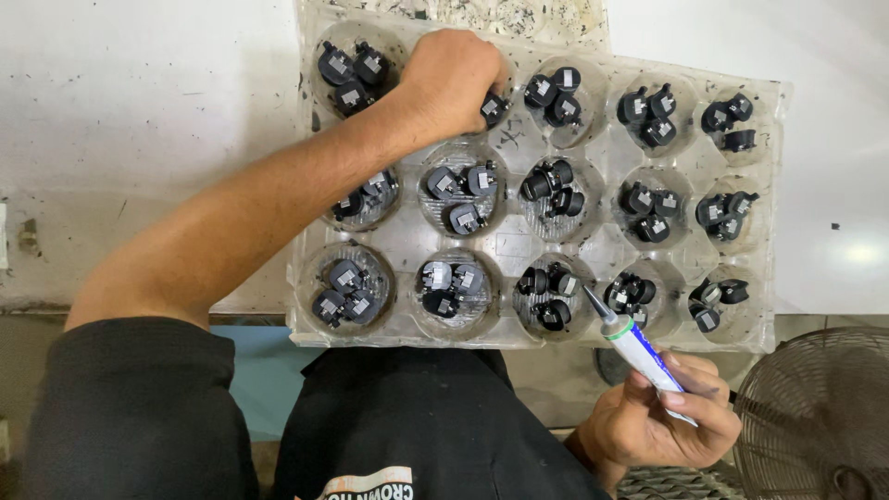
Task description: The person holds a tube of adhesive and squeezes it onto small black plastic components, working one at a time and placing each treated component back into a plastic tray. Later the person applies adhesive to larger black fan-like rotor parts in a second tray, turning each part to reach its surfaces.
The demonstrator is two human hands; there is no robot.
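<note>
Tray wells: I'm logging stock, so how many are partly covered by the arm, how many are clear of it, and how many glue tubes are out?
Wells partly under the left hand or its forearm: 2
Wells clear of it, holding black parts: 13
Nozzle tube in the right hand: 1
Total: 15 wells in the clear tray, plus 1 tube.

White, scuffed and speckled worktop [139,111] fills the far side, bright glare patch [857,252] at right. Round grey wire fan guard [820,407] near right. Pale blue floor strip [264,366] below the worktop's edge.
</note>
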